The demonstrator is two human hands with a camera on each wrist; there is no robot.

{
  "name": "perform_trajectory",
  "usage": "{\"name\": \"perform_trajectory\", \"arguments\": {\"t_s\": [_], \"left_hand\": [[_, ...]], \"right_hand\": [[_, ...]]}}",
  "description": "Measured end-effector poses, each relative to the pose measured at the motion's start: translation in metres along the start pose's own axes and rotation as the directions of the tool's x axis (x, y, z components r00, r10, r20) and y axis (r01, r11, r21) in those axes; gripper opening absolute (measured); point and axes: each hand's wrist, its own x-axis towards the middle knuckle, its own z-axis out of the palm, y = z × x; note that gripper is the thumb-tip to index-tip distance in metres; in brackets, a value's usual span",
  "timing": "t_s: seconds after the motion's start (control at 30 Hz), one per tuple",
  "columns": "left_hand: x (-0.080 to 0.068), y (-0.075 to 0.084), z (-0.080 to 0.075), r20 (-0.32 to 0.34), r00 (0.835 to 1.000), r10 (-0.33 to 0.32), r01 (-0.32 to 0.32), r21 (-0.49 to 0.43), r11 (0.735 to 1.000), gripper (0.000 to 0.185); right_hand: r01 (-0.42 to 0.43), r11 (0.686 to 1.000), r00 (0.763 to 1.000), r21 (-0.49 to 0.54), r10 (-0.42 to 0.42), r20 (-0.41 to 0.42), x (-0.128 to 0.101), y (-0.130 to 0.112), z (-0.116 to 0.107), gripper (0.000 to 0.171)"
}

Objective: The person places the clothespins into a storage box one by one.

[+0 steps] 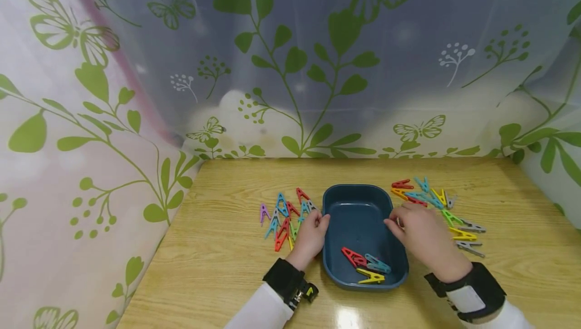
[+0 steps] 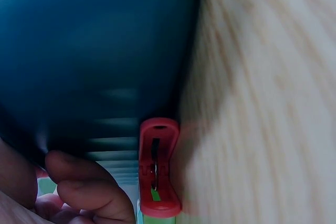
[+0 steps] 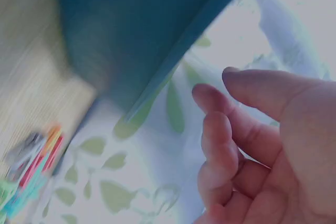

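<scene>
Item 1. Two white sleeves with dark wrist-mounted units are seen at the near edge of a wooden table [image 1: 218, 268].

Item 2. A dark teal oval tray [image 1: 358, 213] is placed at the table's middle. Three clothes pegs are contained at its near end: a red peg [image 1: 353, 257], a teal peg [image 1: 378, 264] and a yellow peg [image 1: 371, 277], lying together and touching.

Item 3. The left hand [image 1: 310, 235] is laid against the tray's left rim, its fingers curled at the edge. From the left wrist view a red clothes peg [image 2: 158, 167] is shown just beside the tray's wall, next to the curled fingers [image 2: 86, 187]; whether it is gripped cannot be told.

Item 4. The right hand [image 1: 419, 235] is set at the tray's right rim. In the right wrist view its fingers [image 3: 218, 145] are loosely bent and nothing is held between them.

Item 5. A left pile of pegs [image 1: 287, 213], in blue, red, purple and green, is spread just left of the tray, beyond the left hand.

Item 6. A right pile of pegs [image 1: 431, 199], in red, teal, yellow, green and grey, is spread right of the tray, beside and beyond the right hand.

Item 7. A leaf-and-butterfly curtain [image 1: 290, 66] is hung behind and to both sides of the table.
</scene>
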Motion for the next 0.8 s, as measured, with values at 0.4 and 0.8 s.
{"name": "perform_trajectory", "arguments": {"t_s": [0.4, 0.8], "left_hand": [[0.0, 0.0, 0.0, -0.002, 1.0, 0.004, -0.004, 0.01, 1.0, 0.032], [0.0, -0.001, 0.0, 0.009, 1.0, 0.01, -0.01, -0.006, 1.0, 0.032]], "right_hand": [[-0.252, 0.967, 0.952, -0.034, 0.254, 0.171, -0.003, 0.078, 0.003, 0.017], [-0.398, 0.915, 0.846, -0.071, 0.396, 0.357, -0.011, 0.109, 0.005, 0.019]]}}
